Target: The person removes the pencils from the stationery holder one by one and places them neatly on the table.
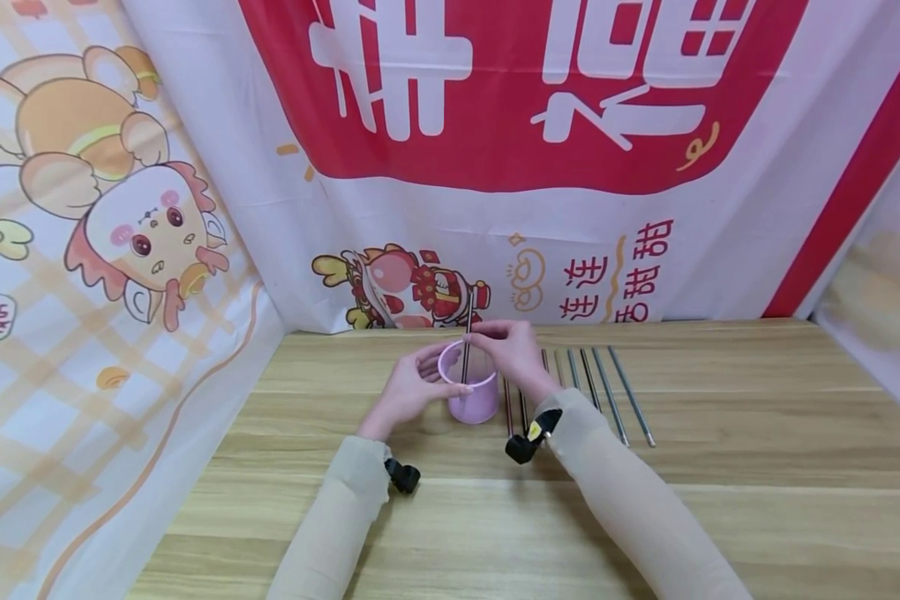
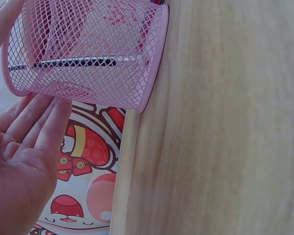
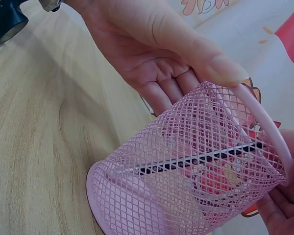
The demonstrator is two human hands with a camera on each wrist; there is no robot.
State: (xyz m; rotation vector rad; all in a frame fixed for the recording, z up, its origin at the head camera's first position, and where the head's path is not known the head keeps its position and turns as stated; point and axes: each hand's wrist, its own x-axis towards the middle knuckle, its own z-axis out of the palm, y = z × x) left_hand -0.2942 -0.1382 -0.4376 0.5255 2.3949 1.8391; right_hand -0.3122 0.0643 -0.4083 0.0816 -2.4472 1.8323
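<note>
A pink mesh pen holder (image 1: 474, 406) stands upright on the wooden table. My left hand (image 1: 411, 390) holds it from the left, the thumb on the near rim and the fingers round the far side. Over the opening, my right hand (image 1: 516, 350) pinches the upper part of a slim dark pencil (image 1: 467, 329). The pencil leans inside the holder, its pale lower end showing through the mesh in the left wrist view. In the right wrist view the left thumb (image 3: 228, 71) lies on the rim, while right-hand fingers (image 3: 279, 208) show at the right edge.
To the right of the holder, several slim pencils (image 1: 621, 377) lie side by side on the table (image 1: 465, 533), some partly hidden by the right hand and wrist. A printed cloth (image 1: 435, 217) hangs behind the table, and another (image 1: 82, 333) hangs on the left.
</note>
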